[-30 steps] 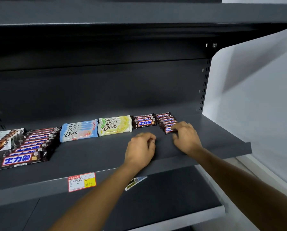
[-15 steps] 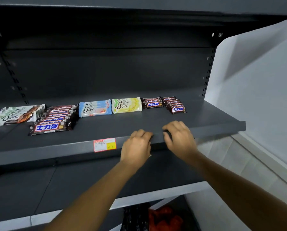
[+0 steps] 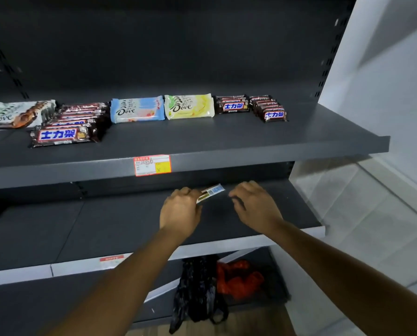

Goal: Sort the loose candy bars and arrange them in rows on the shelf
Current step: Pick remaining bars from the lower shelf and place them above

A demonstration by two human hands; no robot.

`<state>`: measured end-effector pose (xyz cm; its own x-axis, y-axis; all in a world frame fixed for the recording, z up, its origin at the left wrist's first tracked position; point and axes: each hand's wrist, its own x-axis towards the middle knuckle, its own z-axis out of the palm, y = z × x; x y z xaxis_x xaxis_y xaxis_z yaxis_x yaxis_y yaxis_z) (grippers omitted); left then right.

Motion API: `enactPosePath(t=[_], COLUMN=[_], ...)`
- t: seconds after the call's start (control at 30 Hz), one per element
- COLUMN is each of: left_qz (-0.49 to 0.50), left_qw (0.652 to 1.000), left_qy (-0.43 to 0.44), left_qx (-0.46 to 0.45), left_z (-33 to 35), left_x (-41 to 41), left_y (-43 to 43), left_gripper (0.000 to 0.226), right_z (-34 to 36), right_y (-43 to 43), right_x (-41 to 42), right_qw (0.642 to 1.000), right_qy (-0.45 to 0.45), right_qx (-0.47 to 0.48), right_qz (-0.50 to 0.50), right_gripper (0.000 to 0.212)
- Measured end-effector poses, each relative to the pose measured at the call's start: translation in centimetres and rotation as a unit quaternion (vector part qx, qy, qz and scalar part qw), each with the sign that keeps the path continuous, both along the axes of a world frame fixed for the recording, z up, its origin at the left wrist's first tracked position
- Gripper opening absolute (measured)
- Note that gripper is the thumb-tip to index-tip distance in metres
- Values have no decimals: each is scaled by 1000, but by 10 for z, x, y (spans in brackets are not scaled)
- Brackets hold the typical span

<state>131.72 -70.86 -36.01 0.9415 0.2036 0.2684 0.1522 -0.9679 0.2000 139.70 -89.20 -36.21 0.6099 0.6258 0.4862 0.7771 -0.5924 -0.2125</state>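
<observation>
- We pinched a small packet (image 3: 212, 192) in the curled fingers of our left hand (image 3: 180, 210), above the lower shelf (image 3: 105, 226).
- Our right hand (image 3: 257, 206) hovered just beside the packet, fingers loosely bent and grasping nothing.
- On the upper shelf (image 3: 323, 132) the candy bars (image 3: 269, 110) lay in rows, brown bars and pale Dove packs side by side.
- A red price tag (image 3: 152, 165) sat on that shelf's front edge.
</observation>
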Motion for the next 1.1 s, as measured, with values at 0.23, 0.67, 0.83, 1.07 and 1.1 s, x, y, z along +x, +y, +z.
enactPosePath(t=[0.23, 0.67, 0.83, 1.07, 1.1], left_qz=[23, 54, 60, 78, 80], left_qw=[997, 987, 987, 980, 979], left_qy=[73, 150, 144, 147, 151], left_qx=[-12, -30, -42, -107, -110], left_z=[-76, -199, -222, -239, -240], left_x=[44, 131, 169, 202, 204], left_y=[17, 36, 49, 58, 59], left_gripper=[43, 71, 70, 68, 67], right_z=[-81, -199, -221, -235, -236], right_y=[10, 39, 50, 61, 62], right_x=[41, 111, 131, 151, 152], right_qw=[996, 978, 977, 978, 978], right_qy=[82, 194, 203, 202, 203], right_qx=[-33, -67, -51, -28, -28], right_qz=[-6, -35, -40, -39, -38], right_gripper=[24, 34, 32, 32, 32])
